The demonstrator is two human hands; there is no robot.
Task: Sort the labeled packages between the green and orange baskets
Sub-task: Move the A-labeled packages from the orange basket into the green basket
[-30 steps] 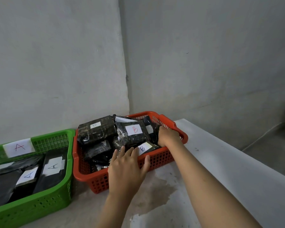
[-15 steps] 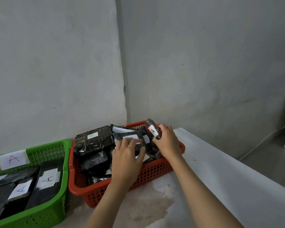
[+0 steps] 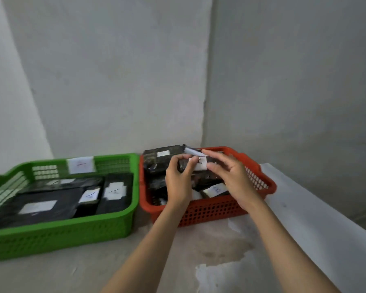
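Two baskets sit side by side on the slab [image 3: 161, 263] in front of you, their rims nearly touching. Your green basket [image 3: 72, 231] on the left carries a white tag [image 3: 80, 165] on its far wall and holds flat black packages, three with white labels facing up; the marks are too blurred to read. Your orange basket [image 3: 220, 210] on the right is heaped with black packages, one near its front showing a "B" label [image 3: 216, 190].

Your left hand [image 3: 179, 182] and right hand [image 3: 230, 176] both hold one small package [image 3: 195, 166] just above the orange heap — left fingers curled round its left end, right thumb and fingers pinching the labelled end.

Both baskets stand close to the back wall [image 3: 114, 81]. Bare slab lies open toward you and off to the right of the orange basket, up to the slab's right edge.

Half a second ago your right hand alone gripped this package at the basket's far right while your left lay spread on the heap; now both hands grip it nearer the middle, and the view takes in more of the green basket.
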